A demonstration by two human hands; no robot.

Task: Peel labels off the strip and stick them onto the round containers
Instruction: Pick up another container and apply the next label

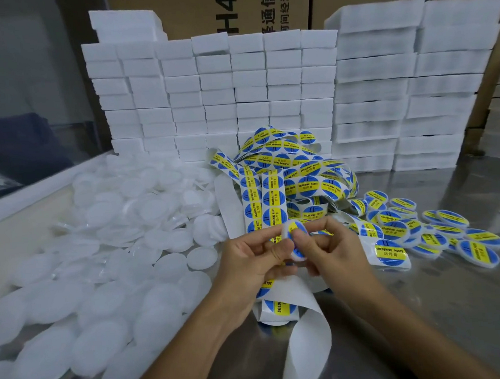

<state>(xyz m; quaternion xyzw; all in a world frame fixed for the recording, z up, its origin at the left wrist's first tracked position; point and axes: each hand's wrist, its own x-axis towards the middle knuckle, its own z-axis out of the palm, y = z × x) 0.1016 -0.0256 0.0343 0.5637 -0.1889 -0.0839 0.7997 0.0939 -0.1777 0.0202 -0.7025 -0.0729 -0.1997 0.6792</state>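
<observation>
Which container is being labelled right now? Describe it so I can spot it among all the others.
Start at the tangled label strip in the middle of the metal table. Just in front of it, the left hand and right hand meet around one small round container. It alone is off the table, between unlabelled white containers and labelled containers.

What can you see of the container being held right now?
The held container is a small, round, flat piece of white translucent plastic, like the unlabelled ones piled at left. A round blue label with a yellow band lies on its upper face, partly hidden by fingers. It is tilted, off the table, pinched between the left hand and the right hand, whose thumb covers the label. Its underside is hidden. Label strip runs beneath it.
</observation>
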